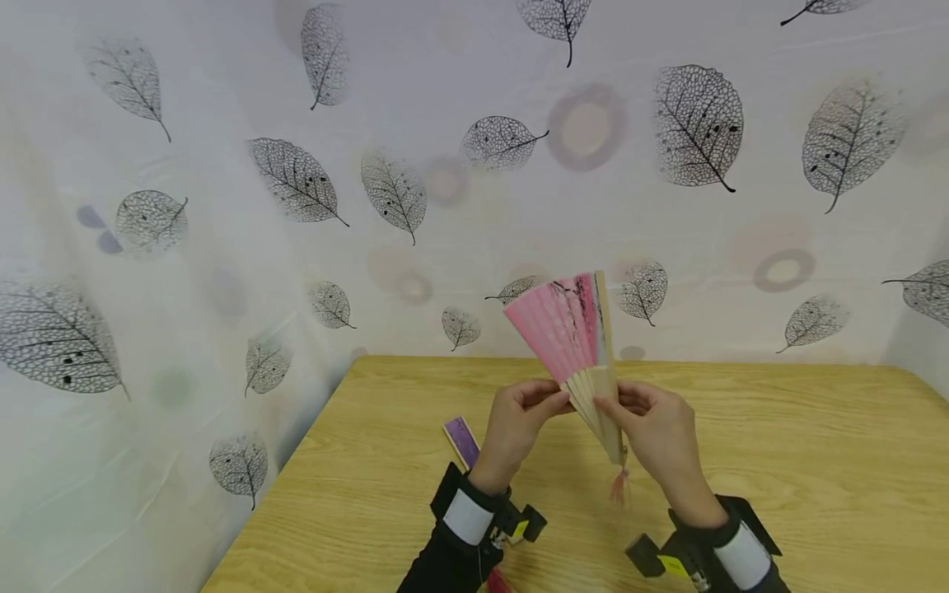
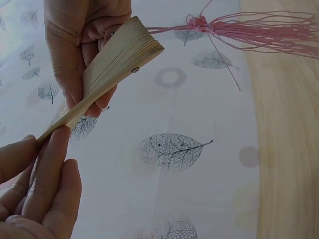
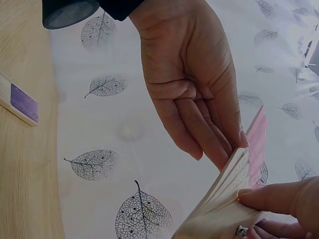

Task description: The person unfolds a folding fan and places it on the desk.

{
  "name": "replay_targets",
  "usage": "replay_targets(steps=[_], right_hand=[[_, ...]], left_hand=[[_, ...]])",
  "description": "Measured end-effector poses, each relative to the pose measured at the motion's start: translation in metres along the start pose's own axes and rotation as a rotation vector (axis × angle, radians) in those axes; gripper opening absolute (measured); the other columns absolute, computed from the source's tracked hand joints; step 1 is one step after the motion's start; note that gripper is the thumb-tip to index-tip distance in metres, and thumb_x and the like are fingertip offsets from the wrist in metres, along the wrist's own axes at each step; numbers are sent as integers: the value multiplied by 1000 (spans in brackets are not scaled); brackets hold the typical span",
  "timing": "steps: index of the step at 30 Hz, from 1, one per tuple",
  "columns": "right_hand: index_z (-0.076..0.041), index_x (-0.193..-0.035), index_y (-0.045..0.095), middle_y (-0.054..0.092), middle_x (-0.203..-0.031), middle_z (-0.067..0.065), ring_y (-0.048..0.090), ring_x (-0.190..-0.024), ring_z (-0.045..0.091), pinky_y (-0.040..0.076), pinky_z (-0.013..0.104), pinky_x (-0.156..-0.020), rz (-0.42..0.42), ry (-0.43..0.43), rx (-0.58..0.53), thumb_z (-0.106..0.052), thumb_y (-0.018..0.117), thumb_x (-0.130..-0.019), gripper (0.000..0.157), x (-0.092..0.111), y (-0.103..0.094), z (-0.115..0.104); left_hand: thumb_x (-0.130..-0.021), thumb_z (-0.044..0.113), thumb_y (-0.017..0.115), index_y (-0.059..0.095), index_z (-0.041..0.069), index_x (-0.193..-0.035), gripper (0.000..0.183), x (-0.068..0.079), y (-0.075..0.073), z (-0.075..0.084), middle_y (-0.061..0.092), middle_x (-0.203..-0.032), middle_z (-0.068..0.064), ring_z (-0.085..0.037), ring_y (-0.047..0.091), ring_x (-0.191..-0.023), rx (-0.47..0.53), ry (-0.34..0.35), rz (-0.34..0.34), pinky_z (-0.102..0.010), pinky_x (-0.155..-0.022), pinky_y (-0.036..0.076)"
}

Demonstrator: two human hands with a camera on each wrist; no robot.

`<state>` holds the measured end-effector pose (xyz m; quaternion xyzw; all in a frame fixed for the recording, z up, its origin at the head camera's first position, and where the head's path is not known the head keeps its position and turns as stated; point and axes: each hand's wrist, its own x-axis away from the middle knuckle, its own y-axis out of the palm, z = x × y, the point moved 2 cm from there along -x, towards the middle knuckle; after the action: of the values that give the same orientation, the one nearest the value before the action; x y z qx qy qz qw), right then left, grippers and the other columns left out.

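The pink fan [image 1: 552, 325] is up in the air between the two hands, partly spread, with its pink leaf rising above the fingers and its narrow pivot end pointing down. The left hand [image 1: 522, 424] pinches the bare ribs on its side between thumb and fingers. The right hand [image 1: 663, 424] grips the opposite edge, its thumb pressed on the stacked ribs and its fingers behind. A pink tassel [image 1: 619, 486] hangs from the pivot end, just below the right hand and apart from it.

Near the left wrist, a purple piece [image 1: 463, 441] with pale edging lies on the table [image 1: 786, 461], partly hidden by that arm; it looks like another folded fan. A red tassel [image 1: 497, 581] shows below the same wrist, though what it belongs to is hidden. A leaf-printed sheet [image 1: 415, 91] stands beyond both hands.

The ribs look thin, so an uneven pull between the hands could crack one or strain the rivet [image 2: 135, 70] at the pivot. Spreading too hard might tear the leaf along a fold. If the left hand's pinch slips, the loose side could swing back toward the right hand. Lowering the left arm carelessly could knock the purple piece beside it.
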<state>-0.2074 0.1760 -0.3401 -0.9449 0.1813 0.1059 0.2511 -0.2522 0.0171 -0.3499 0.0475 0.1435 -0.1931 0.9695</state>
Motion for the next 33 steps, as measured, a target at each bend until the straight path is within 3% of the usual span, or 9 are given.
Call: replay_targets(steps=[26,33], right_hand=[[1,-103,64,67,-93,20,63,-79,20,56,32,-61,51,6,4,-37,65,-77,47,5,-4,0],[2,-103,64,67,-92,20,63,-78,21,57,34,-61,56,-7,9,-36,65,-77,46,5,-4,-1]], left_hand=[[-83,15,59,62,-6,-103,29,6,-1,1,62,-102,-26,-26,62,-87,26,8,-35,-33,-86,50],[-83,16,59,62,-4,-103,28,8,-1,3,64,-102,-24,-22,63,-85,6,-10,-23,-32,-86,50]])
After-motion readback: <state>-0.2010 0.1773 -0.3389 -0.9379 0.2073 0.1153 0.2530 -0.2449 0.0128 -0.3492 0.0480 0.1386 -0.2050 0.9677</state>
